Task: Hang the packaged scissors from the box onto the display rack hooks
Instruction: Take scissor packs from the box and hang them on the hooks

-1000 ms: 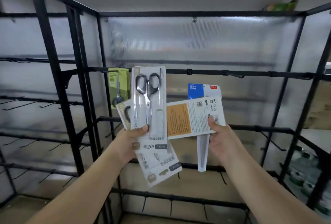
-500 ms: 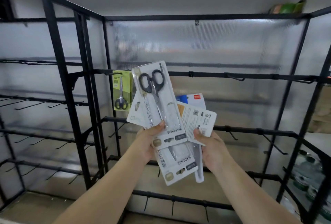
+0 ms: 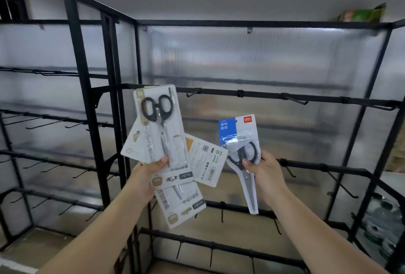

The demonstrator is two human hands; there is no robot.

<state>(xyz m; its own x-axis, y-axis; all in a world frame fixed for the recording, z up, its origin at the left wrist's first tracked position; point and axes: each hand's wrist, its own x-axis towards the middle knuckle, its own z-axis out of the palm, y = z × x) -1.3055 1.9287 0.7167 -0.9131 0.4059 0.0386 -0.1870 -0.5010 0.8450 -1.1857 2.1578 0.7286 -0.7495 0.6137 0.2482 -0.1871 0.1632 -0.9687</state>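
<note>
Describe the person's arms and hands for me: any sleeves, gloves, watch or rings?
Both forearms are bare as far as the frame shows, with no sleeve in sight. The left hand and right hand wear no gloves. No watch, bracelet or ring shows on the visible sides. Nails look short and unpainted.

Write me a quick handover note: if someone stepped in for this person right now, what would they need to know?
Left hand: grips a fanned bunch of white carded scissor packs, the front one showing black-handled scissors.
Right hand: pinches one blue-topped clear-plastic scissor pack, held apart from the bunch.
Black metal display rack: the hooks in view along its rails, such as the top-rail hook, are bare.
Done: one pack singled out.
Left: hang the blue-topped pack on a hook, then the rest one by one. The box is not in view.
</note>
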